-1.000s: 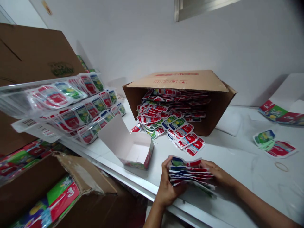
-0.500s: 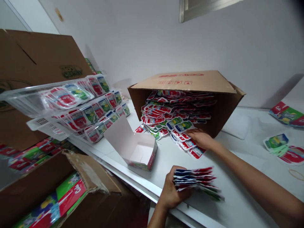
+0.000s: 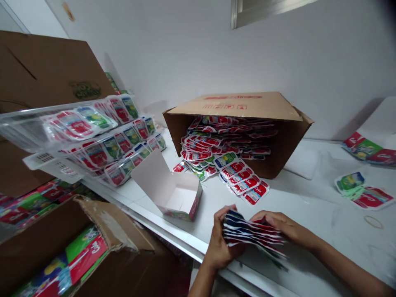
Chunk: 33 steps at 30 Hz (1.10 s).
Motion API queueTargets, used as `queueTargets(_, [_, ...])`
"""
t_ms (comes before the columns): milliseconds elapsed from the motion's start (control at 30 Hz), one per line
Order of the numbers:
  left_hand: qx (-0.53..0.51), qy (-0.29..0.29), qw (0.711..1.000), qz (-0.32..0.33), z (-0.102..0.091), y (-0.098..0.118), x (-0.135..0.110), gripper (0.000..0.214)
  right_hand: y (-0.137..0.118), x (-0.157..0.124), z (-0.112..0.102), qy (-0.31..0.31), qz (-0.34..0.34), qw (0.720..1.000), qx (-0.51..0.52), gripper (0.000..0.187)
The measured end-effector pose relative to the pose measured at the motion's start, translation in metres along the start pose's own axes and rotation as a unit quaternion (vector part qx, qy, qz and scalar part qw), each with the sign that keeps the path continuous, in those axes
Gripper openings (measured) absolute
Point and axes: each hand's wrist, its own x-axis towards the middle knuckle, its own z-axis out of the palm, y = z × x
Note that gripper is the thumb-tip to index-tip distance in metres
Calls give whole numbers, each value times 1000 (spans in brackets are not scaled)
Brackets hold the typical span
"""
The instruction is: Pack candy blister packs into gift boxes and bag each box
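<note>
Gripping a stack of packets (image 3: 252, 236) from both ends: left hand (image 3: 218, 245) curled tight around one edge, right hand (image 3: 280, 227) clasped over the opposite edge, holding the loose layers together. Stack sits between the hands, low over the tabletop (image 3: 309, 202); an open carton (image 3: 175, 198) lies beyond the left hand.

A packing room: beyond the left hand (image 3: 220, 244) a tipped cardboard carton (image 3: 287, 140) spills sachets (image 3: 213, 142) onto a white worktable (image 3: 309, 198); to its left, sachet-filled plastic trays (image 3: 21, 132) and an open retail box (image 3: 173, 196).

head-worn view, forward-down, close over table (image 3: 309, 198)
</note>
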Motion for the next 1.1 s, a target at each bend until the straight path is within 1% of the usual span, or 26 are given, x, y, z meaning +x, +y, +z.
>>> queueTargets(33, [-13, -7, 1000, -5, 0, 2, 0, 98, -2, 3, -4, -26, -1, 1000, 8, 61])
queueTargets(67, [-23, -20, 1000, -5, 0, 3, 0, 102, -4, 9, -11, -41, -5, 999, 3, 67])
queueTargets(100, [-30, -37, 999, -4, 0, 5, 1, 99, -6, 19, -19, -36, -14, 999, -16, 69])
queueTargets(133, [-33, -47, 998, -7, 0, 5, 1, 90, -8, 32, -28, -9, -27, 998, -54, 65])
queueTargets(167, [-31, -56, 998, -10, 0, 6, 1, 77, -9, 48, -36, 38, -44, 992, -113, 57])
queueTargets(200, [-26, -62, 998, -13, -1, 6, 1, 65, -9, 66, -45, 98, -64, 977, -179, 47])
queueTargets(233, [-21, -64, 998, -14, -1, 6, 1, 56, -8, 86, -52, 148, -84, 952, -254, 43])
queueTargets(267, [-17, -63, 998, -15, -1, 6, 1, 52, -6, 105, -58, 177, -96, 923, -327, 47])
queueTargets(333, [-23, -61, 998, -21, -2, 6, 1, 53, 1, 138, -68, 192, -99, 902, -374, 57])
queueTargets(367, [-29, -61, 997, -27, -1, 7, 2, 53, 5, 150, -71, 188, -96, 900, -382, 58])
queueTargets(400, [-36, -62, 997, -33, -1, 8, 2, 53, 8, 160, -74, 183, -94, 901, -382, 55])
queueTargets(467, [-45, -64, 996, -46, -1, 9, 2, 53, 13, 169, -76, 173, -97, 900, -389, 40])
queueTargets(500, [-47, -66, 995, -50, 0, 9, 2, 53, 14, 168, -77, 168, -101, 899, -391, 35])
queueTargets(533, [-47, -67, 995, -52, 0, 9, 1, 53, 14, 165, -77, 166, -107, 899, -392, 33])
queueTargets(600, [-46, -71, 995, -51, 0, 7, 1, 52, 10, 149, -75, 169, -118, 898, -388, 36])
queueTargets(667, [-35, -63, 997, -30, -1, 4, 1, 54, 5, 122, -68, 176, -129, 898, -381, 40])
queueTargets(733, [-4, -42, 999, 7, -2, -1, 2, 55, 2, 87, -54, 178, -127, 914, -343, 42])
queueTargets(767, [15, -29, 999, 30, -3, -3, 3, 55, 3, 68, -45, 178, -113, 935, -285, 41])
queueTargets(833, [50, -22, 996, 64, -3, -6, 4, 55, 9, 33, -23, 150, -60, 973, -162, 39])
queueTargets(900, [61, -39, 995, 74, -3, -7, 4, 55, 17, 7, -3, 118, -13, 992, -37, 38])
queueTargets(967, [42, -52, 996, 57, -3, -6, 3, 63, 22, -6, 9, 88, -1, 994, 69, 41])
queueTargets(1000, [28, -51, 997, 43, -2, -5, 2, 72, 22, -8, 12, 73, -2, 992, 103, 46])
queueTargets(1033, [16, -44, 999, 28, -1, -4, 2, 83, 20, -7, 11, 55, -5, 992, 115, 52])
queueTargets(1067, [7, -37, 999, 16, 0, -3, 2, 94, 17, -3, 7, 35, -8, 994, 100, 58])
queueTargets(1100, [2, -35, 999, 7, 0, -2, 2, 101, 12, 4, 0, 19, -7, 998, 60, 61])
